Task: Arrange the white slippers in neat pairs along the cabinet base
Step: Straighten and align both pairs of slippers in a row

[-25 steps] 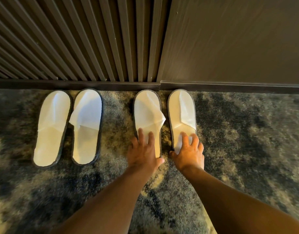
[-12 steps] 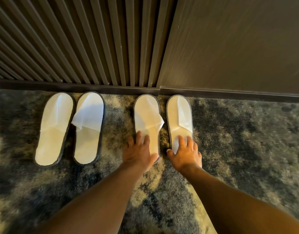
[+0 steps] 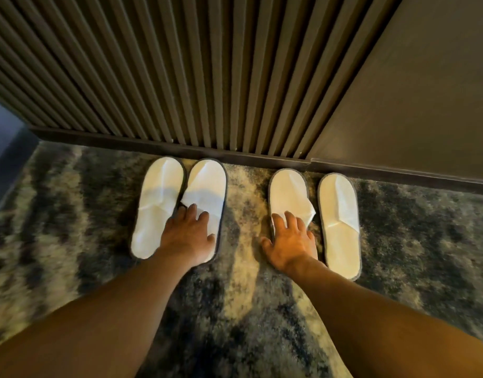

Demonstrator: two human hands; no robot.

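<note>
Several white slippers with grey rims lie in two pairs on the carpet, toes toward the cabinet base. The left pair is a far-left slipper and its mate. My left hand rests flat on the heel half of that mate, fingers spread. The right pair is an inner slipper and an outer one. My right hand lies flat on the heel of the inner slipper, whose upper flap sticks out to the right. Neither hand grips anything.
A ribbed dark wood cabinet front and a smooth panel rise behind the slippers. Mottled grey and cream carpet covers the floor. A dark wall edge stands at the far left.
My left hand has moved from the right pair's inner slipper to the left pair's right slipper. My right hand has shifted from the outer slipper to the inner one. The view has panned left.
</note>
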